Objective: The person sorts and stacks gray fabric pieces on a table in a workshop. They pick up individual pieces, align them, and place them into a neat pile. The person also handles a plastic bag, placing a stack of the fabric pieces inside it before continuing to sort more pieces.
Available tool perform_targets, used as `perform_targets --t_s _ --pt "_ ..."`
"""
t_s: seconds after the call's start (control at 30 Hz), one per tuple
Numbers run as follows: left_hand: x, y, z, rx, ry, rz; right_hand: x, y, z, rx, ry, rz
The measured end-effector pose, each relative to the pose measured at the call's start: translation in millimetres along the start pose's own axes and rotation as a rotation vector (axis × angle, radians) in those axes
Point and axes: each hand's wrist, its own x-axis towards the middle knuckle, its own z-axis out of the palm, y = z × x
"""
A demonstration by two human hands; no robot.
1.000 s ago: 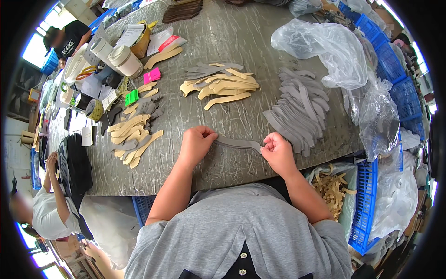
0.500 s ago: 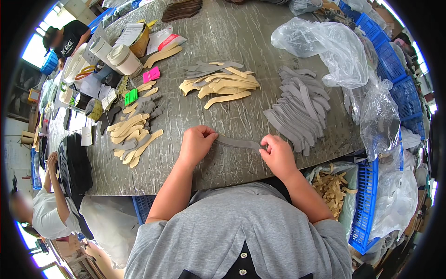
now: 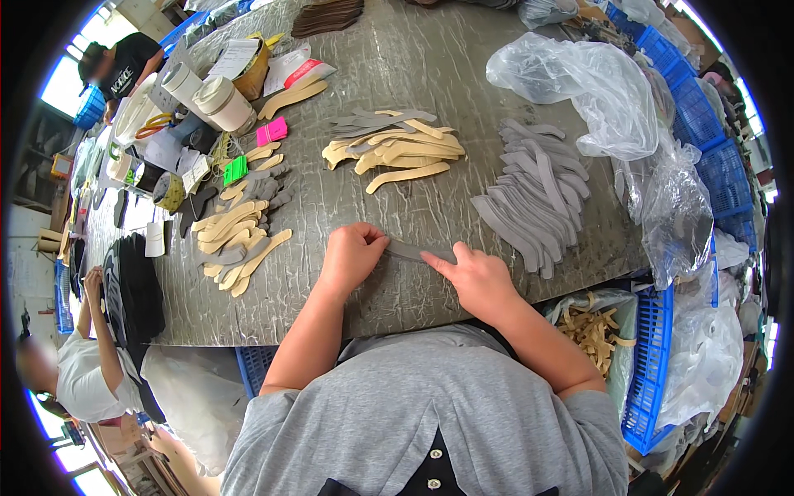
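Close to the table's near edge, a curved grey strip [image 3: 405, 250] stretches between my hands. My left hand [image 3: 351, 258] is closed, pinching the strip's left end between thumb and fingers. My right hand [image 3: 480, 281] grips the strip further along, thumb laid against it, and hides its right end. To the right lies a spread pile of similar grey strips [image 3: 533, 198]. Beyond my hands is a stack of beige strips [image 3: 405, 153] with some grey ones on its far side. A mixed pile of beige and grey strips [image 3: 236, 241] lies on the left.
Clear plastic bags [image 3: 579, 91] cover the far right. Jars [image 3: 223, 106], tape rolls and pink tags [image 3: 271, 131] crowd the far left. A blue crate [image 3: 649, 364] and a bag of beige scraps [image 3: 589, 335] stand below the table's right edge. Two people work at left.
My right hand has slid left along the grey strip, from its right end toward the middle, with the thumb now stretched along it. My left hand keeps its pinch.
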Motion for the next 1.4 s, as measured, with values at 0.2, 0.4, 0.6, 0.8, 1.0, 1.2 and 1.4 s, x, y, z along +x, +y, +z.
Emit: perform_targets --t_s 0.2,0.4,0.6,0.8,1.0,1.2,1.4 --pt "-2.8 9.6 -3.5 0.059 -0.027 0.007 4.1 -1.8 3.8 -0.109 -0.062 -0.025" --pt "-1.4 7.4 -1.6 0.210 -0.019 0.059 2.2 -0.9 1.5 -0.132 -0.066 -0.037" --pt "1.6 -2.5 5.1 0.302 0.054 0.186 -19.4 6.2 13.6 -0.007 0.000 0.085" --pt "-9.1 -1.3 0.0 -0.324 -0.152 -0.028 -15.4 6.6 -5.0 0.482 0.395 0.252" --pt "-25.6 26.4 -2.1 -0.978 -0.185 -0.044 -27.1 16.6 -0.9 1.166 0.248 0.541" --pt "-37.7 41.9 8.0 -0.887 -0.253 0.005 -47.5 13.5 -0.6 1.331 0.253 0.607" --pt "-49.6 55.8 17.7 -0.617 -0.327 0.091 -70.4 7.1 1.7 1.252 0.316 0.532"
